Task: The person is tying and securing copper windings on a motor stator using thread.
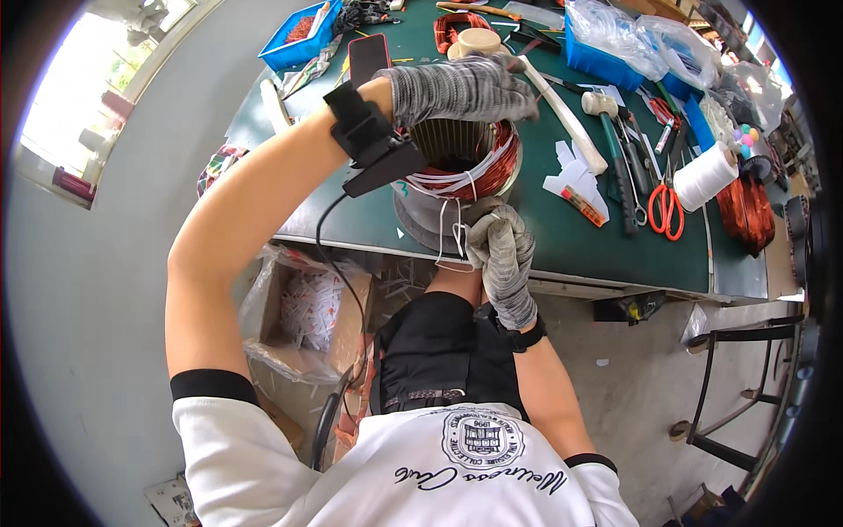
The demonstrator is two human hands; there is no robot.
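Note:
A motor stator (423,213) stands upright at the table's near edge, its slotted bore facing up. Red-brown copper windings (505,162) ring its top, bound with white sleeving and cord. My left hand (465,88), in a grey knit glove, reaches across the far side of the stator's top; its fingers are stretched out, their tips partly hidden. In front of the stator, my gloved right hand (502,250) is closed in a pinch on a white cord (442,230). That cord hangs in a loop from the windings' near side.
Right of the stator lie a pale wooden stick (566,119), a mallet (606,123), orange-handled scissors (666,212) and a white cord spool (706,177). Blue bins (299,37) stand farther back, near a phone (367,58). Below the table, a carton (349,321) holds paper scraps.

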